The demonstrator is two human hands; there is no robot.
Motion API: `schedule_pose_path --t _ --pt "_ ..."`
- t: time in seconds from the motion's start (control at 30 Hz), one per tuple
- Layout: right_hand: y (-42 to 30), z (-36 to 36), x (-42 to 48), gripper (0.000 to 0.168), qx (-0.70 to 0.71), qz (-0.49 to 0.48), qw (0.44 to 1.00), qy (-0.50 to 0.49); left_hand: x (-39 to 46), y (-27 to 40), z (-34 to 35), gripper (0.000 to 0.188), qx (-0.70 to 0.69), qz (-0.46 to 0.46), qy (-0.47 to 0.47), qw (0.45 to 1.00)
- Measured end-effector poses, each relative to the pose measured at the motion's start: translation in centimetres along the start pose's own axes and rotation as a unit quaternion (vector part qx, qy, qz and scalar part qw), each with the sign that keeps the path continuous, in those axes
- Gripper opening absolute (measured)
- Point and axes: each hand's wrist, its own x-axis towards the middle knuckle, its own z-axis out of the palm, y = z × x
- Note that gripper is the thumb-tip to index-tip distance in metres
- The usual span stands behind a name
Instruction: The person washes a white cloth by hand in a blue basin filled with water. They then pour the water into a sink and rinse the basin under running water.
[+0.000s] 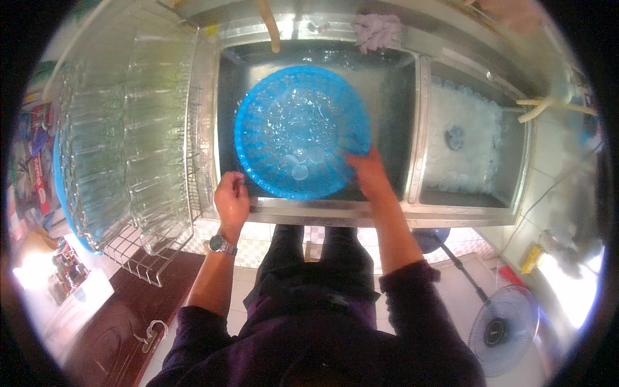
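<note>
A round blue plastic basin (261,169) with ribbed walls sits in the large steel sink compartment (394,121). Glints of water and bubbles cover its inside. Several small clear round pieces, like caps or cups (300,172), lie near its front wall. My right hand (370,174) grips the basin's right front rim, fingers reaching over to the inside. Beside the left front rim is my left hand (232,198), fingers loosely curled; whether it touches the basin cannot be told. No object shows in that hand.
A smaller sink compartment (508,169) at right holds many small clear pieces around a drain. Rows of clear bottles or glasses (154,121) fill a wire rack (145,271) on the left. A beige hose (271,29) and a pinkish cloth (379,31) hang behind. A fan (503,331) stands rear right.
</note>
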Motion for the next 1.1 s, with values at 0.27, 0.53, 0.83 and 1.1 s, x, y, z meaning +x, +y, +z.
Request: schedule_pose_path --t 0.27,0.53,0.83,1.1 --pt "-4.7 -1.5 -7.0 0.044 0.065 -0.022 0.996 0.058 -0.4 0.3 1.6 0.019 -0.020 -0.003 0.001 1.000" --pt "0.3 1.0 -6.6 0.059 0.442 0.241 0.862 -0.053 1.1 -0.2 1.8 0.019 -0.078 0.002 -0.008 0.997" --pt "1.8 -6.2 -1.7 0.069 0.634 0.210 0.744 -0.017 1.2 -0.3 3.2 0.018 -0.115 0.017 -0.030 0.993" --pt "1.1 0.5 -6.1 0.056 0.349 0.045 0.918 0.183 0.0 0.3 3.2 0.017 0.047 0.038 -0.062 0.996"
